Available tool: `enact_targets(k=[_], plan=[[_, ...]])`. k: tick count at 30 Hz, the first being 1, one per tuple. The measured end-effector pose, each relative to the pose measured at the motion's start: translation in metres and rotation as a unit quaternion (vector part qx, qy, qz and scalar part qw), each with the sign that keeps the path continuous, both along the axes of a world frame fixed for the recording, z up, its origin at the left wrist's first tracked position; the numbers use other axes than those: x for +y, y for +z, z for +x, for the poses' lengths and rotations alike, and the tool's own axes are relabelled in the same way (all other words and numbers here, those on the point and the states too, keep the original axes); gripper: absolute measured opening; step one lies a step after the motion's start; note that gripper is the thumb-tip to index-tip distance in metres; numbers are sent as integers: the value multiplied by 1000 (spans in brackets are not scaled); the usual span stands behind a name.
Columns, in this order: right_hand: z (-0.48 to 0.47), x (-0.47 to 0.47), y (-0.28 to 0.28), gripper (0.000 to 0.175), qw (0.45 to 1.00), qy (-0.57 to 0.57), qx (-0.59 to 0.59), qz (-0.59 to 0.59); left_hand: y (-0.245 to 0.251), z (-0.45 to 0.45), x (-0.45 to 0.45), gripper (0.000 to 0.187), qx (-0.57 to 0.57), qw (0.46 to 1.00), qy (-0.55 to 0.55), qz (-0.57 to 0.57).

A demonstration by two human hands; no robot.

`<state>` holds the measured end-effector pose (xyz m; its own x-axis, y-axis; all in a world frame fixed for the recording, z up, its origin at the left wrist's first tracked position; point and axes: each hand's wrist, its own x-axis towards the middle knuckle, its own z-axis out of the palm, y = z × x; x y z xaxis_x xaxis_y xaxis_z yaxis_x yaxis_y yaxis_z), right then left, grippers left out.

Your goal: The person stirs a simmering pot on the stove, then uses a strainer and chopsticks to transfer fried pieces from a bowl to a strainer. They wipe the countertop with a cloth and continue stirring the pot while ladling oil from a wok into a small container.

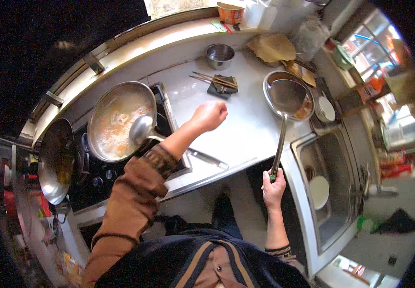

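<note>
My right hand (274, 188) grips the handle of a metal skimmer (288, 94). The skimmer's round head lies over a metal bowl (305, 109) holding some reddish-brown contents, partly hidden beneath it. My left hand (210, 115) is curled into a loose fist above the steel counter (250, 133), with nothing visible in it. To its left, a wide pan (115, 108) of bubbling, cloudy liquid with orange bits sits on the stove. A metal ladle (142, 129) rests with its bowl in that pan; its handle passes under my left forearm and reaches over the counter.
Chopsticks (214, 80) lie across a dark folded cloth (220, 91), near a small metal pot (220, 57). A wok (57, 162) stands at far left. On the right is a sink (333, 219) with a white bowl (319, 192) inside; white plates (325, 108) sit behind it.
</note>
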<state>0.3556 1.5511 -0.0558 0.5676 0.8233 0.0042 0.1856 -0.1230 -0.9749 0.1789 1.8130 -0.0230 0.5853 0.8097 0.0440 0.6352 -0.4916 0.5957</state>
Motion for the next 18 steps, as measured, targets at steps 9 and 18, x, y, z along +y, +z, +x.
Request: enact_targets(k=[9,18], plan=[[100,9,-28,17,995,37,-56,-72,-101,124,147,16,218,956,35,194],[114,26,-16,15,993,41,67,-86,-97,113,152,17,304,918,-68,247]])
